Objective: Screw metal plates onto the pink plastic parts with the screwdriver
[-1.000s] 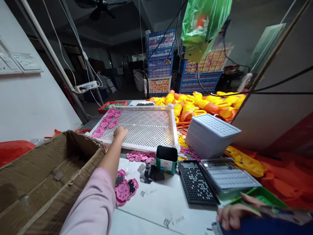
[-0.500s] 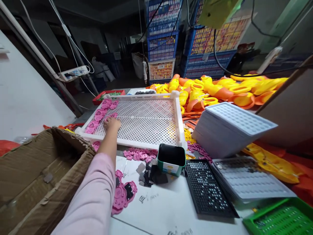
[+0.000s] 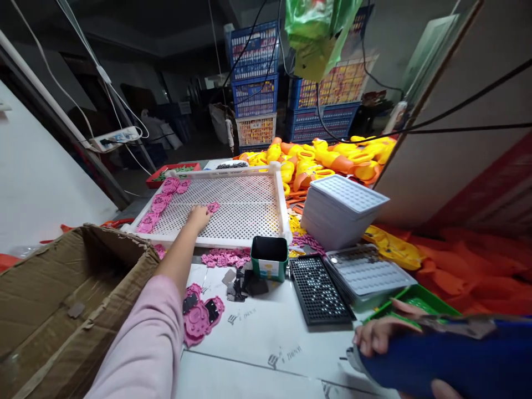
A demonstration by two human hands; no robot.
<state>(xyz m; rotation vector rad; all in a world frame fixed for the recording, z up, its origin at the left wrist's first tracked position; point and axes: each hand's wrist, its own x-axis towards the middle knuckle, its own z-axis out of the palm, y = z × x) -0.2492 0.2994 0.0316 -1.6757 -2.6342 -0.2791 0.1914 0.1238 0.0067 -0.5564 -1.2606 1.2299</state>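
Note:
My left hand (image 3: 198,216) reaches forward onto the white perforated tray (image 3: 245,208). Its fingers touch a pink plastic piece (image 3: 213,207) lying on the tray's mesh. A row of pink pieces (image 3: 157,204) lies along the tray's left side. My right hand (image 3: 380,337) is at the lower right, by the green tray (image 3: 419,300). It is closed on a blue tool (image 3: 449,360) with a dark strip along its top.
An open cardboard box (image 3: 62,299) stands at the left. On the table lie pink face-shaped parts (image 3: 199,316), loose pink bits (image 3: 226,258), a green tin (image 3: 269,257), a black grid tray (image 3: 318,288) and stacked white trays (image 3: 341,210). Yellow toy parts (image 3: 316,158) and blue crates (image 3: 254,91) are behind.
My left hand moved right across the tray, and a pink piece now lies at its fingertips. My right hand with the blue tool is back in view at the lower right.

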